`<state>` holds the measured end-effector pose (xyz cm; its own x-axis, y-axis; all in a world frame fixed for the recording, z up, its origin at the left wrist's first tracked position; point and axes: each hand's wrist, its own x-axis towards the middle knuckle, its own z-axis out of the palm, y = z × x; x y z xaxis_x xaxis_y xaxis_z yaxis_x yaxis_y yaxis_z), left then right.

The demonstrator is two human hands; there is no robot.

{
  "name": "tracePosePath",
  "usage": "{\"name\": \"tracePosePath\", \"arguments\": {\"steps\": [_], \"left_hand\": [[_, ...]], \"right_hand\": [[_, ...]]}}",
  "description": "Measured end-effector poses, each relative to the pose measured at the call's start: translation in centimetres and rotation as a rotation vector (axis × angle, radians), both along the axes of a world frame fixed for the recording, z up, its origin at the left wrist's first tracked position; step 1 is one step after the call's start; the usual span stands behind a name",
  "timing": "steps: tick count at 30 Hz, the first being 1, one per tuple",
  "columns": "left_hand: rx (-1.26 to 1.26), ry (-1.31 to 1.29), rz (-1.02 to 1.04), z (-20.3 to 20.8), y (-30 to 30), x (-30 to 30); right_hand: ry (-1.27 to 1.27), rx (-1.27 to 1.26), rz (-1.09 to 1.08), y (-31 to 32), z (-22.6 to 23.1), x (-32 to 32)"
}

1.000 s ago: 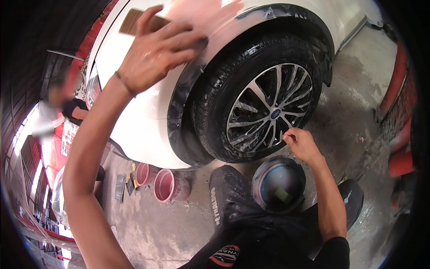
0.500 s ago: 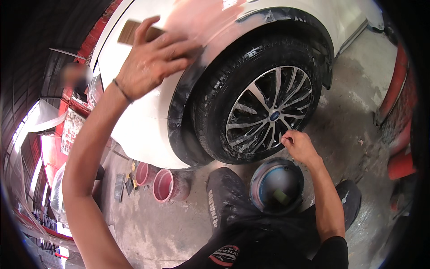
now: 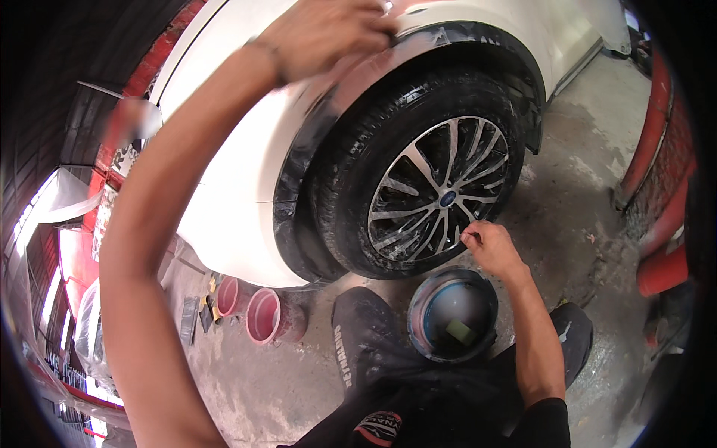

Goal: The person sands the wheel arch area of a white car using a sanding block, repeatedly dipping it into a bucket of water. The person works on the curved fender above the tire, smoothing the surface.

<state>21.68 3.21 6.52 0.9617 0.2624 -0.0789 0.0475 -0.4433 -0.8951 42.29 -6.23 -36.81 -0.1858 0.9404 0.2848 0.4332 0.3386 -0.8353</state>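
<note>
My left hand is at the top, blurred by motion, over the pinkish primed patch of a white car's panel. A brown sanding block showed under this hand half a second ago; now hand and frame edge hide it. Close by the lower edge of the wheel, my right hand has its fingers curled in, with nothing visible in them. Between my knees stands a dark round bucket, a green block in it.
Two pink buckets stand on the concrete floor to the left. Beside them lie several flat dark and yellow pieces. Red curved parts line the right side. Clear plastic sheeting hangs at the left.
My left hand has swept up and to the right across the panel, and the brown block has gone out of sight. The right hand stays by the wheel. The view has shifted slightly.
</note>
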Motion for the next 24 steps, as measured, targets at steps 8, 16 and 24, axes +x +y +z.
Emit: {"name": "tracePosePath", "arguments": {"steps": [8, 16, 24], "left_hand": [[0.041, -0.094, 0.108, -2.3, -7.5, -8.8], [-0.094, -0.057, 0.084, 0.9, -1.4, 1.8], [0.115, -0.146, 0.079, -4.7, -9.3, -14.4]], "right_hand": [[0.011, -0.011, -0.017, 1.1, -0.6, 1.9], [0.001, 0.016, 0.022, 1.2, -0.5, -0.3], [-0.025, -0.04, -0.003, 1.7, -1.3, 0.2]]}}
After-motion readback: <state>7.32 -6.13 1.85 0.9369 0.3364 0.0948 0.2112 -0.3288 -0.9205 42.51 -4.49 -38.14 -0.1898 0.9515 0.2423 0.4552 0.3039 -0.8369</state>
